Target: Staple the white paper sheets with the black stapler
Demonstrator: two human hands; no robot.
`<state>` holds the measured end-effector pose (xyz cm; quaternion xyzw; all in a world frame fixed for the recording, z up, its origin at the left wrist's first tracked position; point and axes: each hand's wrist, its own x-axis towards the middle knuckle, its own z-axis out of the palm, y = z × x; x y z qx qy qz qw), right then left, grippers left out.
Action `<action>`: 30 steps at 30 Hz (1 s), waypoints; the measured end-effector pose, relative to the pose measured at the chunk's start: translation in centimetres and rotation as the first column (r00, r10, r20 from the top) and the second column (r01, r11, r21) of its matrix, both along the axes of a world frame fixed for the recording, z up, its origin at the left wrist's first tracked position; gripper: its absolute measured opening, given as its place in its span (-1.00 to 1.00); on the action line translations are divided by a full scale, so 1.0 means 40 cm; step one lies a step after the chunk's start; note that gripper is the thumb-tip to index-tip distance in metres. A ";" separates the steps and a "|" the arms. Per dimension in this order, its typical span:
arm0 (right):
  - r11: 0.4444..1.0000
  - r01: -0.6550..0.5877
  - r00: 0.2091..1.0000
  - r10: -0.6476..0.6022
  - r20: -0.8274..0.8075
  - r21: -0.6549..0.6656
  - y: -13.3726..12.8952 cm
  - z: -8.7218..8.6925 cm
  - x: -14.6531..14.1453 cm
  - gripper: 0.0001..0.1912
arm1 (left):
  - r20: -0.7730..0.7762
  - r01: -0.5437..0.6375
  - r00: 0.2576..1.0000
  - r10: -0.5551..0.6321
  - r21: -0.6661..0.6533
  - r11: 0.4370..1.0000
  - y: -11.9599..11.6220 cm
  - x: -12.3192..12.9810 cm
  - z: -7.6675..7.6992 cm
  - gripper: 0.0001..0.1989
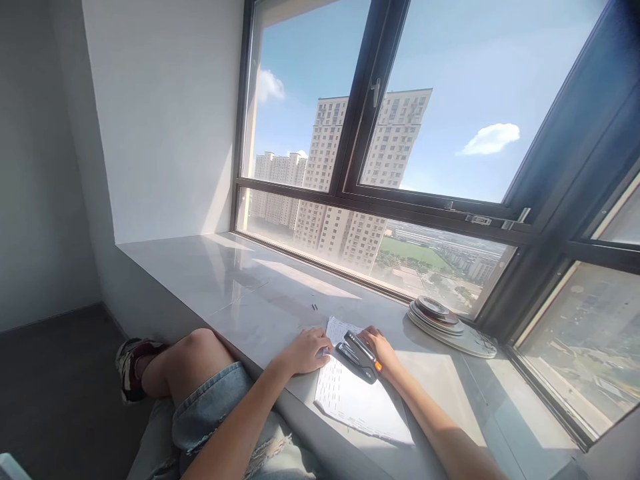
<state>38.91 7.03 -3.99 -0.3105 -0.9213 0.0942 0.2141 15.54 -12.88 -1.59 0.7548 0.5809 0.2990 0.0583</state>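
A black and grey stapler (359, 357) with an orange tab rests on printed paper sheets (367, 413) on the window sill. Its upper arm is tilted up from the base. My right hand (376, 343) is at its far side, fingers curled against the upper arm and partly hidden behind it. On the left edge of the paper lies my left hand (306, 350), its fingers bent together around something small and greyish at the fingertips, too small to name. Beyond the paper, two small dark strips (315, 307) lie on the sill.
A stack of plates or discs (440, 323) stands on the sill (240, 293) at the right, near the window frame (425, 217). My bent leg (185, 360) is beside the sill's front edge. A white wall (160, 120) bounds the left end.
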 end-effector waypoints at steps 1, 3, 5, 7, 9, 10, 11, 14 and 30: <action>1.000 -0.001 1.000 0.001 -0.001 -0.001 -0.002 0.001 0.000 -0.57 | 0.000 -0.001 1.000 0.001 0.005 1.000 0.000 0.001 0.000 -0.86; 1.000 0.000 1.000 0.000 -0.011 -0.009 -0.005 0.004 0.000 -0.57 | -0.002 -0.004 1.000 0.004 0.010 1.000 0.001 0.002 0.001 -0.86; 1.000 -0.002 1.000 0.002 -0.023 -0.014 -0.006 0.005 0.000 -0.58 | -0.005 -0.008 1.000 0.008 0.010 1.000 0.000 0.002 0.002 -0.87; 1.000 -0.007 1.000 0.006 -0.027 -0.013 -0.007 0.005 0.000 -0.58 | -0.004 -0.007 1.000 0.007 0.013 1.000 0.000 0.003 0.002 -0.87; 1.000 -0.007 1.000 0.007 -0.024 -0.010 -0.007 0.005 0.000 -0.57 | -0.001 -0.002 1.000 0.002 0.019 1.000 -0.001 0.003 0.003 -0.87; 1.000 -0.007 1.000 0.007 -0.023 -0.010 -0.006 0.005 0.000 -0.57 | 0.000 0.001 1.000 -0.001 0.020 1.000 -0.001 0.003 0.003 -0.87; 1.000 -0.005 1.000 0.005 -0.022 -0.012 -0.006 0.005 0.000 -0.57 | -0.001 0.003 1.000 -0.003 0.020 1.000 -0.001 0.003 0.003 -0.87; 1.000 0.002 1.000 -0.002 -0.015 -0.019 -0.004 0.006 0.000 -0.57 | -0.004 -0.001 1.000 0.001 0.013 1.000 -0.001 0.003 0.003 -0.86; 0.987 -0.142 0.988 0.137 -0.069 -0.075 -0.064 0.060 0.031 -0.68 | 0.010 0.008 1.000 -0.008 0.022 1.000 -0.007 0.003 0.012 -0.86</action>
